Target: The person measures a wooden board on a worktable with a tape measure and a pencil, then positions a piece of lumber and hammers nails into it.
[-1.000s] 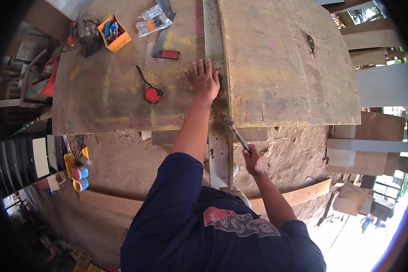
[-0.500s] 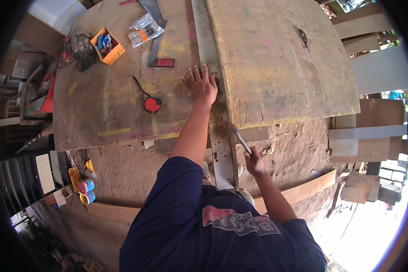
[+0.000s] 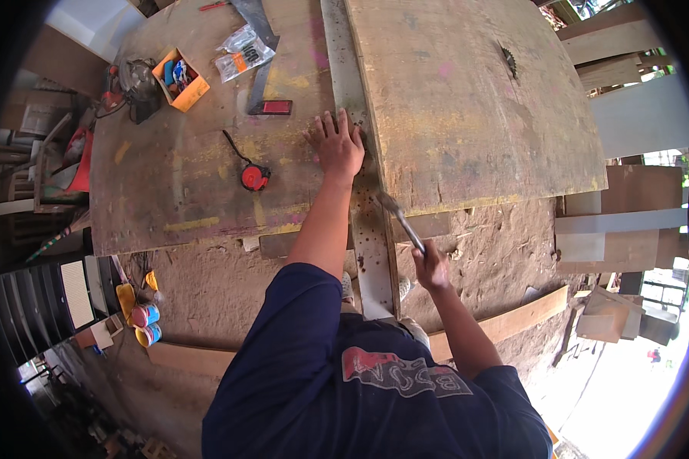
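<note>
My left hand lies flat with its fingers spread, on the tabletop's inner edge beside a long narrow pale board dotted with dark spots. That board runs away from me between the two halves of the wooden table. In my right hand is a hammer, gripped by its metal-coloured shaft. Its dark, slightly blurred head points away from me, over the narrow board near the right half's front corner. Left of my left hand, a red tape measure with a black strap rests on the table.
On the left tabletop are an orange box of small items, a plastic packet, a metal square with a red handle, and a power tool. A toothed blade lies on the right half. Paint tins stand lower left.
The hammer's head has risen slightly and shifted a little farther from me, with my right hand moving slightly the same way. My left hand remains flat in place.
</note>
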Motion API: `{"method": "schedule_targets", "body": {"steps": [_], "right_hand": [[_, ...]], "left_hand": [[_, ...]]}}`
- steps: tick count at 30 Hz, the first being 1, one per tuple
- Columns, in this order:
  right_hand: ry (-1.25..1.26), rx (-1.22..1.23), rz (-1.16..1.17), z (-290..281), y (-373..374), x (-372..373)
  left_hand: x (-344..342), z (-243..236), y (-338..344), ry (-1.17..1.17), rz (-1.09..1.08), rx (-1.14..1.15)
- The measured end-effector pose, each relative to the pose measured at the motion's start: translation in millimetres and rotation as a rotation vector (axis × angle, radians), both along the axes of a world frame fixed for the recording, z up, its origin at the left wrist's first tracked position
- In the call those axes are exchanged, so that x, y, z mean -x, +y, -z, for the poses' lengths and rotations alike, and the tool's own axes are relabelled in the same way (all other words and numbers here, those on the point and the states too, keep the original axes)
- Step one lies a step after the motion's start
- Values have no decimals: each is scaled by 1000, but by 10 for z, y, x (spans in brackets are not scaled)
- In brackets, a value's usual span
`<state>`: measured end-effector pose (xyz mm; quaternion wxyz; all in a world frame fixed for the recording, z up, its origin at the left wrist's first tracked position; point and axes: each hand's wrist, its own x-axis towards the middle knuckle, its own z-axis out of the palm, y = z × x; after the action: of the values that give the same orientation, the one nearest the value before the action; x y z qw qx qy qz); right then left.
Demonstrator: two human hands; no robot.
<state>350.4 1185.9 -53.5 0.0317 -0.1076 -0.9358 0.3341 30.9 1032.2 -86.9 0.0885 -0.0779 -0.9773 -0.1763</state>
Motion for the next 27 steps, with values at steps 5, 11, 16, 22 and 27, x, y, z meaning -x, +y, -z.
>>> {"method": "schedule_targets", "body": {"steps": [5,11,16,22,27], "right_hand": [[-148,-146,-39,78,16,70],[103,36,-111,74,76,-19],[-35,-77,-52,17,69,58],[-163,-41,13,-72,48,191],[-53,250,223,-491,176,244]], "left_hand": [[12,37,10,4,-8,-2],[14,16,-7,-16,-9,36],[-11,-14,-5,-35,-13,3],[-6,52,16,32,-23,-5],[37,107,74,50,-14,-20]]}}
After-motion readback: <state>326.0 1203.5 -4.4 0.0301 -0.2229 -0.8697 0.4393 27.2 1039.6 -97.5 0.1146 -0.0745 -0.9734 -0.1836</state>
